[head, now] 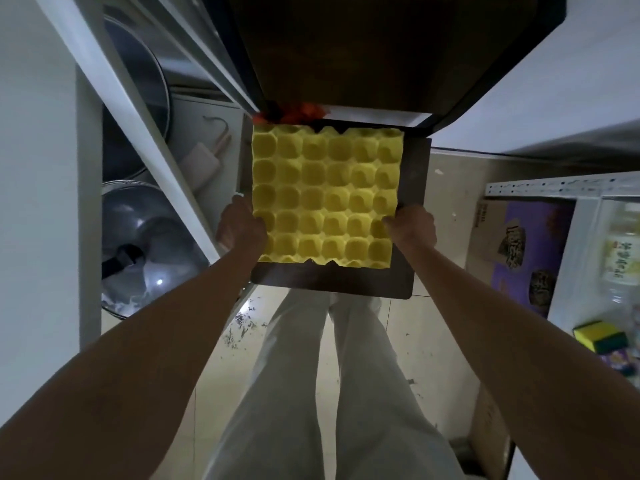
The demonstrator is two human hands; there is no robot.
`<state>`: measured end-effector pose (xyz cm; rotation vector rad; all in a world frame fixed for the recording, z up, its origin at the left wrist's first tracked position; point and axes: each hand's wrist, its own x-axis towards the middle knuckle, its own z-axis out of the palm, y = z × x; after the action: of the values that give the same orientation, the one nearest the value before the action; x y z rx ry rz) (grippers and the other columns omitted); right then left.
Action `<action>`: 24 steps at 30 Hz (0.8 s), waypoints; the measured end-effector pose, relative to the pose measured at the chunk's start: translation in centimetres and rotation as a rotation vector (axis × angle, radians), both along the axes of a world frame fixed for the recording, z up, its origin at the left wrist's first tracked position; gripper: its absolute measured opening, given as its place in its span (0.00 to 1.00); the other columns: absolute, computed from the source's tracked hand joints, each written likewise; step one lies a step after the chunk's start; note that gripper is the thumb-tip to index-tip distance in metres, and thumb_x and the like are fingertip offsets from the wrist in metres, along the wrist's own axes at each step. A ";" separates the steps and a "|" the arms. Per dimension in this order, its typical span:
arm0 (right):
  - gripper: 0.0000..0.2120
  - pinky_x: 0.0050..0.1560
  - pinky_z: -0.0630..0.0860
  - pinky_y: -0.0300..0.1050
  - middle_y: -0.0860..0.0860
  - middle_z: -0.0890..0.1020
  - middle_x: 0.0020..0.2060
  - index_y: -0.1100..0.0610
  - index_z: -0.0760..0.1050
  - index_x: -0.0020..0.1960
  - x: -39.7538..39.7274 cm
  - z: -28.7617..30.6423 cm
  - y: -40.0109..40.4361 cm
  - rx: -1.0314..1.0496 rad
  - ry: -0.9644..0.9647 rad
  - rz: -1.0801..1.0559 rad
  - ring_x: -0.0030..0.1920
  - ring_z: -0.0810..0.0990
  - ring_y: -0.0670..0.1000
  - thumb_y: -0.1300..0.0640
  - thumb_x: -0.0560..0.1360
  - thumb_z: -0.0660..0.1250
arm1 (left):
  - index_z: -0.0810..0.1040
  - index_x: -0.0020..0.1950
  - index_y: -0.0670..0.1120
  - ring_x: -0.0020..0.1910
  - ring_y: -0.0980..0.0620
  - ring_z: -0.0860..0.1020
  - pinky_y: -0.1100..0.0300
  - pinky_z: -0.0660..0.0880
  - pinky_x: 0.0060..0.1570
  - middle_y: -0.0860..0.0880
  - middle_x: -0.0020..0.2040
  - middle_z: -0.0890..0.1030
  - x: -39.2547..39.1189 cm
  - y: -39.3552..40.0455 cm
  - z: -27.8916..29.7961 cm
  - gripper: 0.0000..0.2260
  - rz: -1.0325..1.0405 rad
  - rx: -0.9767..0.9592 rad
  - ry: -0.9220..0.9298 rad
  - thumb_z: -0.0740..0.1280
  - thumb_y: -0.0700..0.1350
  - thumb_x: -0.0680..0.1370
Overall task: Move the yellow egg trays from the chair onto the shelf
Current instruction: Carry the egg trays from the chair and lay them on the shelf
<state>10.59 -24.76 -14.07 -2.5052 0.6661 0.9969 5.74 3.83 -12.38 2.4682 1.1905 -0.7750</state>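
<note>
Yellow egg trays point(325, 199) sit square on the chair seat point(412, 216); our left hand point(240, 226) and right hand point(412, 225) clamp opposite side edges.

Pale tiled floor point(446, 237), white metal shelving point(114, 98), dim light

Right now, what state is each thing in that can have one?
yellow egg trays: cups empty, lying on the chair seat, held at both side edges.
left hand: grip closed on the trays' left edge.
right hand: grip closed on the trays' right edge.
chair: upright, seat under the trays.
pot lid: lying flat on the left shelf.
</note>
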 end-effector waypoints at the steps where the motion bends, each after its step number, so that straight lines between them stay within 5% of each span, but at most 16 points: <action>1: 0.11 0.42 0.73 0.49 0.55 0.84 0.46 0.52 0.82 0.53 0.1 0.1 -0.2 0.006 0.004 0.026 0.50 0.82 0.60 0.53 0.72 0.69 | 0.77 0.60 0.45 0.57 0.40 0.81 0.52 0.74 0.44 0.43 0.58 0.82 0.1 0.2 -0.3 0.09 -0.019 0.017 0.012 0.62 0.42 0.82; 6: 0.05 0.38 0.69 0.48 0.52 0.75 0.39 0.53 0.71 0.46 -0.3 0.6 -0.9 -0.116 -0.114 0.224 0.40 0.75 0.58 0.57 0.75 0.67 | 0.82 0.57 0.45 0.56 0.37 0.83 0.50 0.77 0.46 0.41 0.57 0.83 0.6 0.1 0.0 0.10 -0.091 0.049 0.072 0.62 0.40 0.81; 14: 0.06 0.39 0.73 0.49 0.59 0.82 0.45 0.57 0.74 0.50 -1.1 0.7 -0.9 -0.154 -0.217 0.245 0.46 0.82 0.63 0.56 0.77 0.68 | 0.80 0.59 0.45 0.56 0.40 0.83 0.51 0.78 0.45 0.43 0.57 0.83 0.2 -0.2 0.2 0.10 -0.002 0.011 0.035 0.68 0.43 0.78; 24: 0.06 0.40 0.74 0.47 0.52 0.80 0.40 0.55 0.74 0.49 -2.3 3.9 -2.6 0.062 -0.276 0.061 0.42 0.77 0.56 0.54 0.77 0.69 | 0.70 0.57 0.43 0.39 0.43 0.75 0.54 0.69 0.37 0.46 0.43 0.77 -1.4 -1.7 3.8 0.11 0.087 -0.041 -0.303 0.61 0.40 0.75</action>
<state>8.31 -27.41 -10.17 -2.5552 0.4692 0.6608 4.33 2.14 -8.62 2.3761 1.1461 -0.3800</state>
